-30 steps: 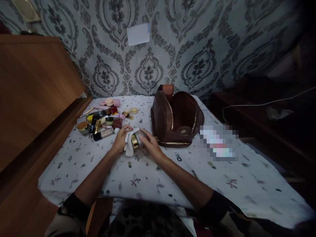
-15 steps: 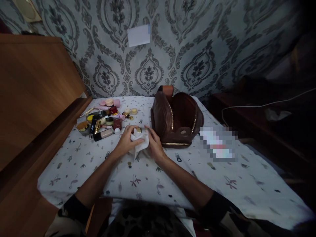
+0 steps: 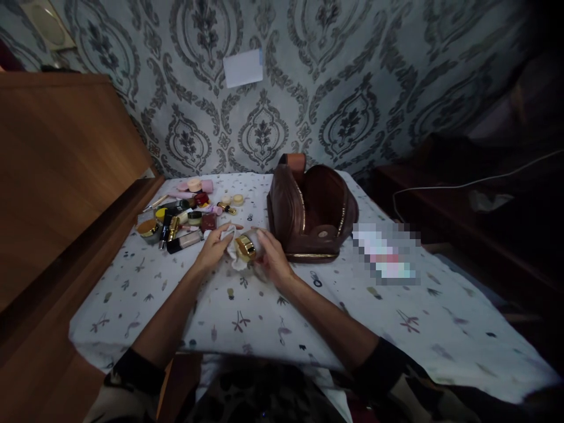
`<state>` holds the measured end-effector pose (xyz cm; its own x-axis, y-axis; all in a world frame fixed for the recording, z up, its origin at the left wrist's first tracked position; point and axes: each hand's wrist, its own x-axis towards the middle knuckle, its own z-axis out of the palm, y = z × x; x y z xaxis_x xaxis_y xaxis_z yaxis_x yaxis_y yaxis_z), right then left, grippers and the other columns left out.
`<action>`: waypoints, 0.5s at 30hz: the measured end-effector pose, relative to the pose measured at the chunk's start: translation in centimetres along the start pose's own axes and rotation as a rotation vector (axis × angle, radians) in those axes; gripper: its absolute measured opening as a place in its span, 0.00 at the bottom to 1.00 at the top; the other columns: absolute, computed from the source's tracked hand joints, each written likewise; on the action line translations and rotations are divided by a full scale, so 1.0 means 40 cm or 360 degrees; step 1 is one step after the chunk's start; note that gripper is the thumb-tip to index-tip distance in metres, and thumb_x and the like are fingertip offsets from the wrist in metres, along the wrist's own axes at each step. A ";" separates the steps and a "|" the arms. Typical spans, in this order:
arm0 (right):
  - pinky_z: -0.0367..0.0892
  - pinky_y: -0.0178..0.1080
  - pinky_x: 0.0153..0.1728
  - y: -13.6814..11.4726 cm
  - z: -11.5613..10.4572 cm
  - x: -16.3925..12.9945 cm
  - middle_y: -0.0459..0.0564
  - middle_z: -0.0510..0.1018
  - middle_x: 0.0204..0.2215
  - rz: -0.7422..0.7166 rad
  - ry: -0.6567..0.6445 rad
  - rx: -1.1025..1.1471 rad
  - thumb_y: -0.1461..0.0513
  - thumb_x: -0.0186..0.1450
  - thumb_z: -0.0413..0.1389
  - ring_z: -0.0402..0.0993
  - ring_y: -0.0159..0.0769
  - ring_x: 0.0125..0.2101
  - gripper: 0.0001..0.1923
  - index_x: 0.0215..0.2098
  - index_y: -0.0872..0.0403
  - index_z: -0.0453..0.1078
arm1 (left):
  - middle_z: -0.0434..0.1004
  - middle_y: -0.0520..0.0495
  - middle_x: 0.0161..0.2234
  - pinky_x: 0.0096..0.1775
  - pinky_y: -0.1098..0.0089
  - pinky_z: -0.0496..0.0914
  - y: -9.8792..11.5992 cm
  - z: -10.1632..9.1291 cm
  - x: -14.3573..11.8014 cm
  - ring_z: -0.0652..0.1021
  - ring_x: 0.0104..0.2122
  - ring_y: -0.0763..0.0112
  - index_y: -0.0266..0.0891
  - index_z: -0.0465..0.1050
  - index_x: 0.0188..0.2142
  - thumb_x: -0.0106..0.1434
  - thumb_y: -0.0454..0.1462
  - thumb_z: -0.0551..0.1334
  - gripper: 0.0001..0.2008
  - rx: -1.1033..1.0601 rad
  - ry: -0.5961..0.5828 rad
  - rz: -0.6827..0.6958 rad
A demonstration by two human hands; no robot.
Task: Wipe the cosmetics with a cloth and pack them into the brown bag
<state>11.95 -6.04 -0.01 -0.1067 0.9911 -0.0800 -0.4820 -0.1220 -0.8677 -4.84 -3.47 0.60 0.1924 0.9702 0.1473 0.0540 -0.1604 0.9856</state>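
Head view: gold-capped jar (image 3: 246, 247) held between both hands, white cloth (image 3: 232, 254) beneath.

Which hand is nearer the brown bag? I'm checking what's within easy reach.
Right. The right hand sits just beside the brown bag, gripping a gold-capped jar; the left hand, holding a white cloth, is farther away.

An open brown bag (image 3: 314, 214) stands on the patterned tablecloth (image 3: 352, 317), with scattered cosmetics (image 3: 185, 212) to its left.
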 end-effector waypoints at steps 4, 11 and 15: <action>0.62 0.29 0.20 0.015 0.000 0.002 0.42 0.74 0.27 -0.0065 0.0121 -0.0034 0.45 0.50 0.67 0.68 0.29 0.24 0.29 0.42 0.52 0.66 | 0.80 0.45 0.42 0.38 0.67 0.74 -0.011 0.023 -0.005 0.79 0.38 0.64 0.40 0.75 0.52 0.63 0.51 0.61 0.23 -0.0272 0.0004 -0.0033; 0.68 0.33 0.31 0.013 0.006 0.004 0.43 0.76 0.30 -0.0136 0.0107 0.0074 0.49 0.48 0.69 0.73 0.33 0.30 0.27 0.40 0.51 0.67 | 0.81 0.41 0.48 0.53 0.58 0.69 0.023 0.026 -0.010 0.77 0.50 0.55 0.37 0.80 0.47 0.60 0.48 0.65 0.21 -0.0574 0.0012 0.0042; 0.71 0.35 0.35 0.003 0.013 0.001 0.45 0.79 0.36 -0.0109 -0.0006 0.0274 0.50 0.48 0.70 0.75 0.35 0.36 0.24 0.39 0.50 0.71 | 0.79 0.41 0.52 0.58 0.56 0.65 0.045 0.016 -0.014 0.74 0.56 0.53 0.40 0.81 0.45 0.57 0.44 0.68 0.18 -0.0612 0.0051 0.0123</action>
<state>11.44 -6.06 0.13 -0.0717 0.9972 -0.0218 -0.6300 -0.0622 -0.7741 -4.20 -4.42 2.22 0.1506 0.9641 0.2189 -0.3317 -0.1593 0.9298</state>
